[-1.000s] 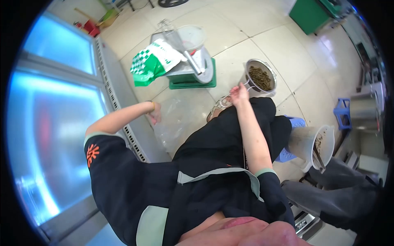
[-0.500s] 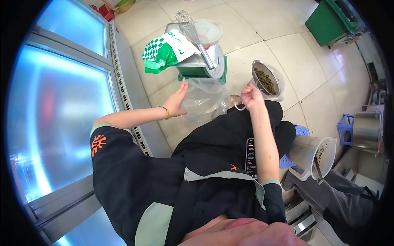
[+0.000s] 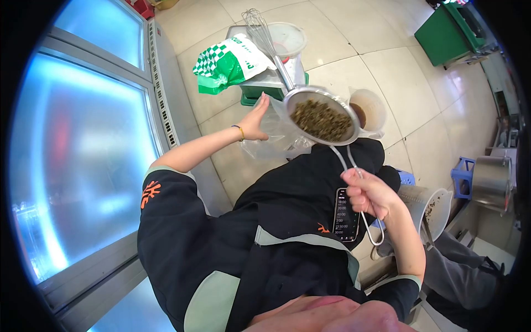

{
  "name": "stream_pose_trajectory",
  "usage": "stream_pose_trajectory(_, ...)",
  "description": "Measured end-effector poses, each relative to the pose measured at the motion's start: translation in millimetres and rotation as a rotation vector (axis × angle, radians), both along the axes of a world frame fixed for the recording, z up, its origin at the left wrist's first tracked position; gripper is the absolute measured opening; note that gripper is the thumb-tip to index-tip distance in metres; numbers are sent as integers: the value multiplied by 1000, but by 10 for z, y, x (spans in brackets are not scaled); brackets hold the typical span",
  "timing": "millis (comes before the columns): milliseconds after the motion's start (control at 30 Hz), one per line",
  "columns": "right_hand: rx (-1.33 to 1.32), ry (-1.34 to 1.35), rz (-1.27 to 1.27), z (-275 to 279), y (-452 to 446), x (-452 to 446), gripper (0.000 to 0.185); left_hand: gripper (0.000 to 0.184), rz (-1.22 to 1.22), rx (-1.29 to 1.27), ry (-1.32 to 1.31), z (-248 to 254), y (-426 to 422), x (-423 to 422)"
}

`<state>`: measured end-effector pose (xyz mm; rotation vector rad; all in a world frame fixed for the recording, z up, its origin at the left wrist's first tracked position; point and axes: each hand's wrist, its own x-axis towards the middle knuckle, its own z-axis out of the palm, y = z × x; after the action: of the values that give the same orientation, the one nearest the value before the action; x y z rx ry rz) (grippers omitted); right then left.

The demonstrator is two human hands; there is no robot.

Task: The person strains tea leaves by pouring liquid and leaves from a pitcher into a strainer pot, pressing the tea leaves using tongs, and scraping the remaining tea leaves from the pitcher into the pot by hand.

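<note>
My right hand [image 3: 369,193] is closed around the wire handle of a metal strainer [image 3: 353,133]. Wet, dark green-brown leaves [image 3: 322,119] fill much of its mesh. The strainer is raised beside a clear plastic bag [image 3: 276,139] and partly covers it. My left hand [image 3: 255,123], with a bracelet at the wrist, is against the bag with thumb and fingers spread apart. Just behind the strainer stands a translucent pitcher [image 3: 376,105] with brown liquid in it.
A green-based scale [image 3: 260,91] carries a green-and-white packet [image 3: 232,62], a whisk [image 3: 274,50] and a tub [image 3: 287,37]. To the right are a measuring jug [image 3: 428,202], a metal pot [image 3: 492,180] and another person's leg [image 3: 456,271]. A phone [image 3: 347,213] rests at my lap.
My right hand has lifted the leaf-filled strainer off the pitcher and moved it left, towards the bag, while drawing back towards me. My left hand has shifted slightly right.
</note>
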<state>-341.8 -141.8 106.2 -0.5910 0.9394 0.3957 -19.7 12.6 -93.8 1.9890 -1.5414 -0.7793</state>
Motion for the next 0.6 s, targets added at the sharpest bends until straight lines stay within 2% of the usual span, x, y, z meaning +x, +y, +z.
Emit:
stream_pose_trajectory(133,161,30,184,-120,101,106,15,126,-113,-88,-45,-105,23,121)
stream_pose_trajectory(233,258,43,204,-304,137,208,14,128,-181,-59,-11,-184,161,226)
stream_pose_trajectory(333,237,66,231,-490,250,307,13,130,-209,-32,-8,-147,324,295)
stream_pose_trajectory(433,242,47,283,-711,279,514,14,128,-212,59,105,-41,455,336)
stream_pose_trajectory(533,273,13,284,-997,366,819,20,126,-314,85,57,7,531,308)
stream_pose_trajectory(600,266,51,307,-1222,458,1054,20,121,-351,91,139,98,539,228)
